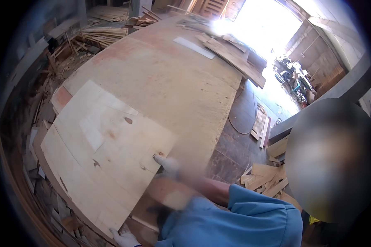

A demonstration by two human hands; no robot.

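A pale wood veneer sheet (119, 160) with dark knots, splits and lighter patches lies over the near left part of a large tan board stack (181, 90). My right hand (169, 166), in a white glove and partly blurred, is closed on the sheet's right edge, close to a knot. At the near corner, my left hand (125, 238), also white-gloved, pinches the sheet, with its lower part cut off by the picture's edge. My blue sleeve (261, 206) and bare right forearm reach in from the lower right.
A person's blurred head (334, 160) is close at the right. Wood offcuts (268, 181) lie below it. Long planks (233, 57) and a white strip (193, 47) rest at the stack's far end. Scrap (64, 206) lines the left side; a motorbike (294, 80) stands near the bright doorway.
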